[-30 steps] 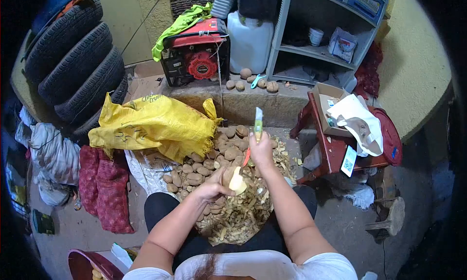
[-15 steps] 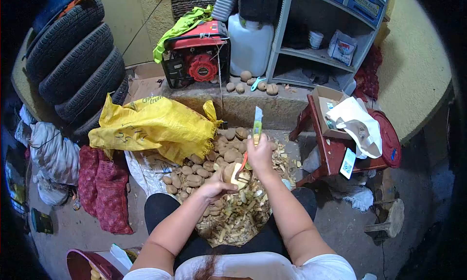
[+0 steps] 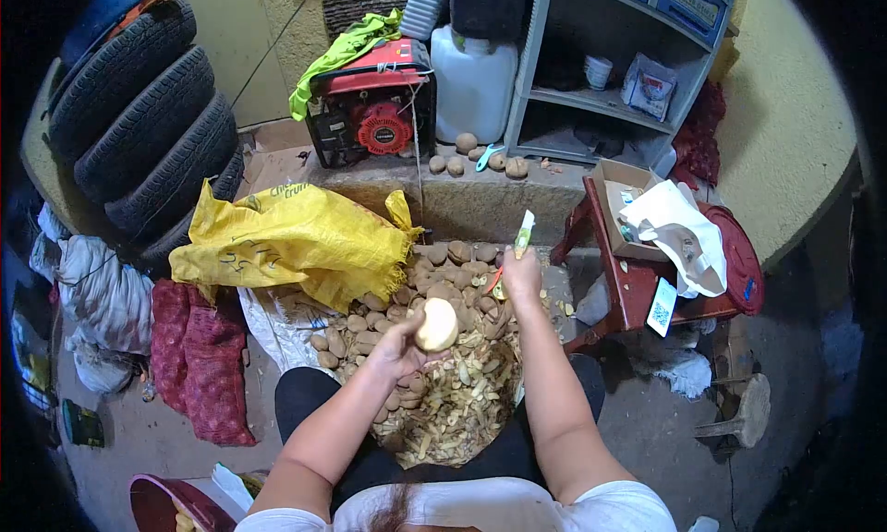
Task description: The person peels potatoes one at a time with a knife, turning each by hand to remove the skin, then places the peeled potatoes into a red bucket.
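Note:
A pale, peeled potato rests in my left hand, its fingers curled round the left side and underside. To the right of it and apart from it, my right hand is closed round a peeler. The peeler's green and white end sticks up above the fist, and an orange part shows below on the left; the rest is hidden by the fingers. Beneath both hands lies a heap of potato peelings. Unpeeled potatoes are piled behind and to the left of the peelings.
A yellow sack lies left of the pile, near red mesh bags. Behind stands a red generator on a ledge with several potatoes and a light blue peeler. A red stool is at right, a maroon tub at lower left.
My right hand has moved right with the peeler, away from the potato. My left hand has turned the potato, so its pale peeled side now faces up.

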Action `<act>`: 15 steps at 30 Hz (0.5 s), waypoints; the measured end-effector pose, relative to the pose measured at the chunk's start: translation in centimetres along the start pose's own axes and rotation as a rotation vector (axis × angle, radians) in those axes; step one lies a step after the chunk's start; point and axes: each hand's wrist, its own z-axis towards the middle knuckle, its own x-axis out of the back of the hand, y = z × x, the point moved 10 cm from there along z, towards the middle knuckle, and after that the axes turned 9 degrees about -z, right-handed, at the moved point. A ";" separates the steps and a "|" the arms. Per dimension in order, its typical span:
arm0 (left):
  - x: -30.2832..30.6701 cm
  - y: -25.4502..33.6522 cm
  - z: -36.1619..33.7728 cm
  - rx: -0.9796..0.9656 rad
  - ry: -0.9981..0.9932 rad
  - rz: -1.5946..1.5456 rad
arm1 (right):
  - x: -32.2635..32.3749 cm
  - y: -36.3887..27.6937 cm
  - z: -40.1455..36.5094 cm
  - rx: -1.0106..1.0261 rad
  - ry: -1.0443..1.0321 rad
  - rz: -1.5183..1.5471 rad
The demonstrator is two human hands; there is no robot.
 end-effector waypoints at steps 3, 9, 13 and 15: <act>1.6 0.7 1.4 -0.076 0.084 0.013 | -2.8 1.0 1.0 0.011 -0.052 0.144; 2.6 1.1 2.5 -0.150 0.132 -0.044 | -1.3 -3.8 -3.2 0.224 0.016 0.296; 1.9 0.3 2.2 -0.104 0.160 -0.087 | 0.0 -4.8 -4.5 0.241 0.064 0.306; 1.9 0.1 2.3 -0.095 0.164 -0.107 | 0.6 -5.6 -5.3 0.263 0.079 0.319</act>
